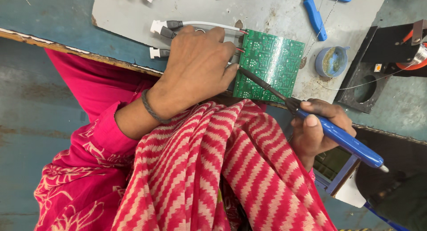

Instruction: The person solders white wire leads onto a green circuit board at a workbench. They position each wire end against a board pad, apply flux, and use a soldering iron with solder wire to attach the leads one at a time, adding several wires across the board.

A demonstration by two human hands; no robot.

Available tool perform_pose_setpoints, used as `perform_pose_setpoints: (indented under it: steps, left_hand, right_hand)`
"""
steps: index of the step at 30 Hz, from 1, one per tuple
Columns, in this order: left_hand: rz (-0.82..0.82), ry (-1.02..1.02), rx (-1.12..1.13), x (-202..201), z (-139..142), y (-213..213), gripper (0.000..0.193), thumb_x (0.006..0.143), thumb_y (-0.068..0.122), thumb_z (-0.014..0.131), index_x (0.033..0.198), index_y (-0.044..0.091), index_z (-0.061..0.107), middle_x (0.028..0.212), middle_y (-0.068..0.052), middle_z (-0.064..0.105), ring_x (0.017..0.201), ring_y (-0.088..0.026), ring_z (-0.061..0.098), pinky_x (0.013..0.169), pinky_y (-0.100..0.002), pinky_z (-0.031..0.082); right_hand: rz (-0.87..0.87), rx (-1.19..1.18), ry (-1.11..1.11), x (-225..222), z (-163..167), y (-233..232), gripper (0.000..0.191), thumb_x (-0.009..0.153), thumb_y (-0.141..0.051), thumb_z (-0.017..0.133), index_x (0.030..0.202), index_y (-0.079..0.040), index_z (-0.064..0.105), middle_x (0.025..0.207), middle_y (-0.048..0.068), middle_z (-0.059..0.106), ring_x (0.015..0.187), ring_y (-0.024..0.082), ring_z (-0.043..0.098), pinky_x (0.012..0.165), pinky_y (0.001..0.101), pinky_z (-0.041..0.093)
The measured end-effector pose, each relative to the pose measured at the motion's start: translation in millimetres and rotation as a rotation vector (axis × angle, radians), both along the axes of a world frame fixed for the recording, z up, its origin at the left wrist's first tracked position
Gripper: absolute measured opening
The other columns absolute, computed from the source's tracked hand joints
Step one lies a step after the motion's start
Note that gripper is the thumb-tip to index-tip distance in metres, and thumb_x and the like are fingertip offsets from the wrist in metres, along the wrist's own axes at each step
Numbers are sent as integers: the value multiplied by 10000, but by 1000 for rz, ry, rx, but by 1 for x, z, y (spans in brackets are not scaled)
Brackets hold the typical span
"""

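A green circuit board point(269, 64) lies solder side up on a grey sheet point(249, 13) at the bench edge. My left hand point(195, 70) rests at the board's left edge, fingers curled over thin red and white wires point(209, 24) that end in white connectors point(156, 27). My right hand point(318, 128) grips a blue-handled soldering iron point(342, 137); its dark tip touches the board's left edge close to my left thumb.
A small blue pot of flux point(332, 61) sits right of the board, with thin solder wire point(356, 85) trailing from a spool point(418, 57) on a black stand point(369, 86). Blue-handled pliers point(315, 15) lie at the top. Red striped cloth point(213, 168) covers my lap.
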State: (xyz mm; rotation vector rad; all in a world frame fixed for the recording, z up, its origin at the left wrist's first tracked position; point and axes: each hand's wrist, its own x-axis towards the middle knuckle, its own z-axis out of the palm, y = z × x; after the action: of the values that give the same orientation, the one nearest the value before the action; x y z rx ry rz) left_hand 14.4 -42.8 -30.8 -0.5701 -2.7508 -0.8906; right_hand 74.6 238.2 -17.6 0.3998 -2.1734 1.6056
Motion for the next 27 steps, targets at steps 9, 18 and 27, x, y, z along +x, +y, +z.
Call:
perform_pose_setpoints:
  steps: [9, 18, 27]
  left_hand:
    - [22, -30, -22, 0, 2, 3, 260, 824, 312, 769, 839, 53, 761, 817, -139, 655, 673, -330, 627, 711, -492, 455]
    - [28, -17, -55, 1, 4, 5, 229, 821, 285, 758, 822, 56, 749, 808, -138, 664, 668, -319, 633, 720, -495, 456]
    - [29, 13, -70, 1, 6, 12, 145, 814, 204, 726, 795, 61, 733, 782, -131, 673, 651, -310, 643, 698, -474, 454]
  right_hand:
    - [-45, -19, 110, -3, -5, 3, 330, 986, -246, 719, 963, 74, 640, 804, 198, 666, 463, 142, 589, 415, 232, 483]
    - [54, -14, 38, -5, 0, 5, 342, 1012, -224, 713, 983, 112, 654, 736, 184, 660, 475, 170, 604, 450, 248, 490]
    - [44, 36, 4, -4, 6, -2, 370, 1012, -253, 727, 980, 110, 660, 720, 182, 668, 486, 175, 621, 468, 242, 492]
